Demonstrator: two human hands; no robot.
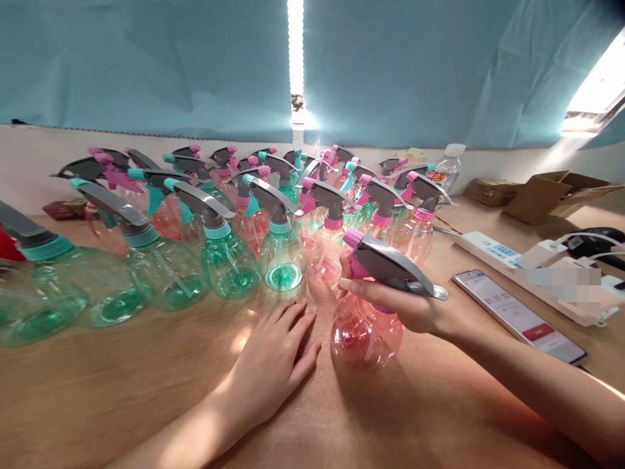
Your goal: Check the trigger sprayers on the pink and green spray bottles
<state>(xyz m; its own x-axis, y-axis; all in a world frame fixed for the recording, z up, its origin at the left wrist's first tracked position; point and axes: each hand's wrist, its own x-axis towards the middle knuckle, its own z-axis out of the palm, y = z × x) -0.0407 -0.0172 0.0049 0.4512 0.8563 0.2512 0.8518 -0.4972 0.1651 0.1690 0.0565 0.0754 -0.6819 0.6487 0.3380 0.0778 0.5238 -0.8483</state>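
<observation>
My right hand (pixel 390 301) is wrapped around the neck of a pink spray bottle (pixel 367 339), just under its grey and pink trigger head. The bottle is upright, its round clear body low over or on the table; which of these I cannot tell. My left hand (pixel 273 355) lies palm down on the wooden table (pixel 205 397), fingers stretched out, holding nothing. Just beyond its fingertips stands a green spray bottle (pixel 282 260) with a turquoise collar. Another green spray bottle (pixel 230 264) is beside that one, to the left.
Several more green and pink spray bottles crowd the table's back and left. To the right lie a phone (pixel 520 316) with a running timer and a white power strip (pixel 508 254) with plugs. An open cardboard box (pixel 551 195) and a clear plastic bottle (pixel 452 170) stand behind.
</observation>
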